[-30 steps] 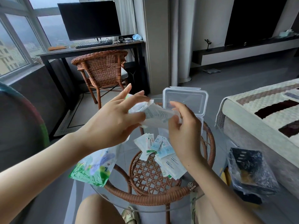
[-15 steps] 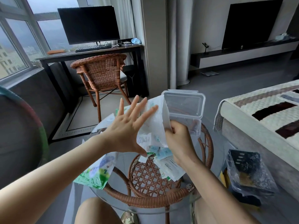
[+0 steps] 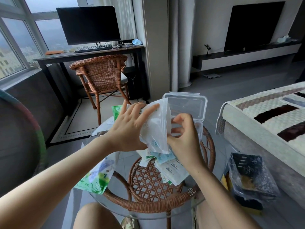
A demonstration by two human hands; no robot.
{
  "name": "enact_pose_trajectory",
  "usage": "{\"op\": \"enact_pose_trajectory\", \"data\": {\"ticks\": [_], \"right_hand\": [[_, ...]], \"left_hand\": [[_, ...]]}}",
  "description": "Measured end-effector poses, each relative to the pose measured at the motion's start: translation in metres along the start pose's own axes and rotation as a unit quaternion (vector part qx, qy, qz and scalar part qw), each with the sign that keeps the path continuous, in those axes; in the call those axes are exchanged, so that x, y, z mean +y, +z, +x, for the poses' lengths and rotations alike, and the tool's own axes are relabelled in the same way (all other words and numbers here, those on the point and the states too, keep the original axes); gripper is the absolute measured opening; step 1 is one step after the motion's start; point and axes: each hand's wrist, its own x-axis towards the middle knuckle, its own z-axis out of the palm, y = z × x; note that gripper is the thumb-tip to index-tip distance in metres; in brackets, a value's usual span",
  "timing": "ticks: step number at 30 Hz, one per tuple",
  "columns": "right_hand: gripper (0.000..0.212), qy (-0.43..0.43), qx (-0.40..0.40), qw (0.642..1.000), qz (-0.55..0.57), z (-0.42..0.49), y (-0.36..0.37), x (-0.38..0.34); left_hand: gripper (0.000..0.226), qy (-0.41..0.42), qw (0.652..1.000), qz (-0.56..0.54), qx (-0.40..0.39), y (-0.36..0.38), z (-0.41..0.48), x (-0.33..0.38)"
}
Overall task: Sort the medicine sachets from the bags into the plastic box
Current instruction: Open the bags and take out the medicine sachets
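A clear zip bag (image 3: pixel 156 128) stands upright between my hands above the round glass table (image 3: pixel 219 162). My left hand (image 3: pixel 130 128) lies flat against its left side with straight, spread fingers. My right hand (image 3: pixel 183 138) pinches the bag's right edge with curled fingers. Under the bag, several white, green and blue medicine sachets (image 3: pixel 166 167) lie in a loose pile on the glass. Just behind the bag sits the clear plastic box (image 3: pixel 188 109) with its hinged lid standing open.
A green printed bag (image 3: pixel 95 177) lies at the table's left edge, another green packet (image 3: pixel 116 110) behind my left hand. A bed (image 3: pixel 267 123) is close on the right, a black basket in plastic wrap (image 3: pixel 249 172) on the floor beside it. A wicker chair (image 3: pixel 102 76) stands behind.
The bag was turned from a crumpled hold to upright. My left hand went from gripping it to pressing flat on its side; my right hand shifted to its right edge.
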Motion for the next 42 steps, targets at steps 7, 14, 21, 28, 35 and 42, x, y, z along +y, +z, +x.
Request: {"op": "enact_pose_trajectory", "data": {"ticks": [7,14,21,28,35,42], "right_hand": [[0.057,0.175,-0.133,0.962,0.162,-0.005,0.0,-0.007],[0.022,0.249,-0.201,0.912,0.256,-0.001,-0.005,0.003],[0.029,0.215,-0.167,0.951,0.146,-0.001,-0.003,0.011],[0.025,0.138,-0.154,0.975,0.079,-0.002,-0.001,0.014],[0.026,0.219,-0.114,0.96,0.13,-0.002,0.009,0.017],[0.02,0.303,-0.158,0.929,0.141,-0.001,0.001,0.024]], "left_hand": [[0.124,0.002,0.994,0.108,0.002,0.002,0.002,0.0],[0.105,-0.022,0.993,0.112,0.014,-0.011,0.001,-0.004],[0.098,-0.052,0.995,0.013,-0.088,-0.022,-0.006,-0.013],[0.093,-0.014,0.987,0.016,-0.16,-0.043,-0.006,-0.011],[0.072,0.066,0.968,0.146,-0.191,-0.048,0.003,0.001],[0.076,0.136,0.894,0.295,-0.307,-0.053,0.026,0.003]]}}
